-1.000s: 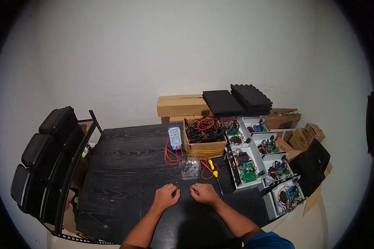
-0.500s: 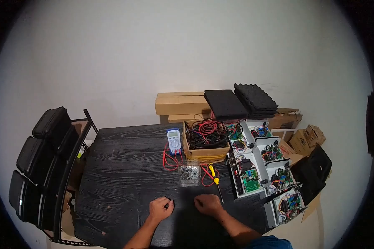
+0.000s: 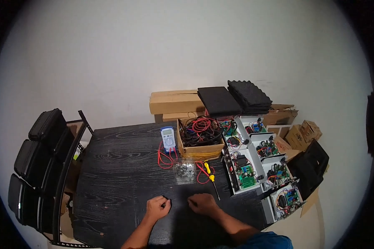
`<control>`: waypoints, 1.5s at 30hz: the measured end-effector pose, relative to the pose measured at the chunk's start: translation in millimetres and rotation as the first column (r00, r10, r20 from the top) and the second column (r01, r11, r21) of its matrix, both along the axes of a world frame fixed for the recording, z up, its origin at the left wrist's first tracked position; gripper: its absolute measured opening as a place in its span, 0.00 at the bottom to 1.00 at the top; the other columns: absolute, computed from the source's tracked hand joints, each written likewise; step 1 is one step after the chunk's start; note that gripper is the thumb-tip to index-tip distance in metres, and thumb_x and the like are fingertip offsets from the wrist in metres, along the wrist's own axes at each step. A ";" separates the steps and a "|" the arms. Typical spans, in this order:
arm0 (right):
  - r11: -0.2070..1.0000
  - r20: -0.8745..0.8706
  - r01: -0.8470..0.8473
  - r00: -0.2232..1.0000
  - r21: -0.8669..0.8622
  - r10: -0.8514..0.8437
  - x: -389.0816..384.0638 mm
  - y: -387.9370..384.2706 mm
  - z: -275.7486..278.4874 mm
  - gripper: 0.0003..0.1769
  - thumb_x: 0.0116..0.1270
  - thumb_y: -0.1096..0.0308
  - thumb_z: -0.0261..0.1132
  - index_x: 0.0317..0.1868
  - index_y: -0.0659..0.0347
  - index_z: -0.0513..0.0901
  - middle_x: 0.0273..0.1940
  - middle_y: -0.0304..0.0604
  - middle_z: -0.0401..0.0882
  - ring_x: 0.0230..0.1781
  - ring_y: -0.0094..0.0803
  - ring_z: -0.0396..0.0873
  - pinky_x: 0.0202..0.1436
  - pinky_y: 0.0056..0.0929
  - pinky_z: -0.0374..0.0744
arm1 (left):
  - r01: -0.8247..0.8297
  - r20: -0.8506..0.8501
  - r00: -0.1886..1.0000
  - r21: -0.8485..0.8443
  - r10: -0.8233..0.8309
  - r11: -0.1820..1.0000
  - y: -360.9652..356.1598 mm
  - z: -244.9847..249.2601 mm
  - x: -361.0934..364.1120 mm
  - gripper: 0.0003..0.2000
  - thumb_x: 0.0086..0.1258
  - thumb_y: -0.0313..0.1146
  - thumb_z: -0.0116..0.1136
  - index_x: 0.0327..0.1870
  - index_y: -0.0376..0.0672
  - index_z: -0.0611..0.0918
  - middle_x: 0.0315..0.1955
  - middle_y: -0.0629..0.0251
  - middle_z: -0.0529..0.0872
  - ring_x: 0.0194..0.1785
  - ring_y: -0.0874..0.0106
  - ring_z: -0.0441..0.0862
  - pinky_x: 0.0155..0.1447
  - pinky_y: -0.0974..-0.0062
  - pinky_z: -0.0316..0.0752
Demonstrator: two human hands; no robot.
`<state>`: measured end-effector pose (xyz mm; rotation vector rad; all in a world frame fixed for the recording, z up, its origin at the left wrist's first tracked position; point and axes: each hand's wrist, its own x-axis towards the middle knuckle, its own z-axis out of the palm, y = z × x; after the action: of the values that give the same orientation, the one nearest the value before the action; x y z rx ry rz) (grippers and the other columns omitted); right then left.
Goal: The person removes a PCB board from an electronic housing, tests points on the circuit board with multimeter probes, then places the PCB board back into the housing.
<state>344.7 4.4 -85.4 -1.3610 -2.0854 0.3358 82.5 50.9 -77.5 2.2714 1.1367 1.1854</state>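
My left hand (image 3: 158,207) rests on the black wood-grain table (image 3: 116,166), its fingers curled closed with nothing visible in them. To its right, my right hand (image 3: 202,204) is also on the table, fingers folded in, nothing visible in it. The two hands are apart. Just beyond them lies a clear plastic tray (image 3: 184,170) of small metal parts. A yellow-handled screwdriver (image 3: 212,177) is beyond my right hand, its shaft pointing toward the near edge. Behind the tray stands a blue and white multimeter (image 3: 168,139) with red leads.
A cardboard box (image 3: 201,152) of tangled cables stands behind the tray. Several open white cases (image 3: 247,172) with circuit boards fill the right side. Black foam sheets (image 3: 218,101) and long cartons (image 3: 174,102) are at the back. Black cases (image 3: 39,155) sit on a rack at left.
The whole view has shifted slightly, so the table and its objects appear a little further left. My right hand is slightly nearer my left; both stay closed.
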 end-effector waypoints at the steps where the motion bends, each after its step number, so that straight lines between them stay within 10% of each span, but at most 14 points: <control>1: 1.000 0.005 0.004 1.000 0.002 -0.004 0.0 2.0 2.0 0.09 0.69 0.61 0.70 0.44 0.55 0.91 0.36 0.44 0.89 0.38 0.47 0.89 0.42 0.46 0.86 | 0.009 -0.008 1.000 -0.006 -0.009 1.000 3.1 1.2 0.8 0.10 0.66 0.31 0.69 0.25 0.39 0.83 0.21 0.59 0.82 0.24 0.58 0.84 0.30 0.62 0.78; 14: 0.993 0.134 -0.064 0.990 0.098 0.051 8.3 13.0 10.6 0.07 0.70 0.63 0.70 0.42 0.56 0.87 0.36 0.43 0.88 0.39 0.46 0.88 0.43 0.45 0.84 | 0.073 -0.182 0.979 -0.107 -0.091 0.992 8.5 5.0 9.9 0.12 0.69 0.38 0.67 0.28 0.41 0.85 0.26 0.59 0.87 0.29 0.55 0.87 0.35 0.58 0.81; 20: 0.975 -0.143 0.152 0.981 0.161 -0.129 14.8 -43.7 80.6 0.07 0.68 0.70 0.70 0.45 0.58 0.89 0.37 0.44 0.88 0.36 0.45 0.87 0.45 0.41 0.85 | 0.070 -0.194 0.976 -0.147 -0.098 0.987 9.5 8.2 8.9 0.12 0.69 0.38 0.65 0.29 0.40 0.86 0.27 0.58 0.88 0.29 0.57 0.88 0.36 0.60 0.81; 23: 0.948 -0.340 0.306 0.885 -0.091 -0.319 34.7 -82.7 88.2 0.09 0.67 0.73 0.71 0.47 0.60 0.90 0.38 0.44 0.88 0.35 0.43 0.87 0.46 0.38 0.84 | 0.079 -0.175 0.979 -0.127 -0.101 0.989 8.9 4.0 8.4 0.12 0.70 0.38 0.65 0.29 0.40 0.86 0.27 0.57 0.88 0.29 0.57 0.87 0.36 0.60 0.80; 29: 0.791 -0.346 0.586 0.789 0.176 -0.507 80.0 -114.3 82.2 0.14 0.64 0.74 0.71 0.51 0.62 0.87 0.53 0.51 0.86 0.57 0.50 0.82 0.65 0.43 0.78 | 0.083 -0.147 0.983 -0.151 -0.105 0.985 10.5 5.4 8.5 0.12 0.69 0.38 0.66 0.28 0.40 0.85 0.26 0.58 0.87 0.28 0.56 0.86 0.36 0.60 0.80; 39: 0.753 -0.201 0.607 0.795 0.255 -0.572 102.2 -163.2 116.5 0.16 0.61 0.75 0.72 0.51 0.62 0.87 0.57 0.52 0.85 0.60 0.51 0.81 0.68 0.44 0.77 | 0.038 -0.172 0.983 -0.175 -0.068 0.984 9.7 11.1 11.3 0.13 0.70 0.39 0.66 0.28 0.39 0.85 0.25 0.57 0.86 0.29 0.56 0.86 0.36 0.59 0.79; 45: 0.277 -0.222 0.789 0.457 0.549 -0.861 209.6 -233.8 118.8 0.23 0.67 0.71 0.68 0.62 0.62 0.81 0.68 0.57 0.77 0.68 0.52 0.76 0.75 0.52 0.69 | 0.013 -0.204 0.977 -0.221 -0.059 0.975 7.9 13.7 11.7 0.13 0.71 0.41 0.66 0.31 0.40 0.87 0.26 0.58 0.87 0.29 0.56 0.87 0.36 0.59 0.79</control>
<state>554.3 -229.4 33.4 -1.8320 -1.0501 -0.8277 94.3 58.9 -63.8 2.2731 1.2279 0.7769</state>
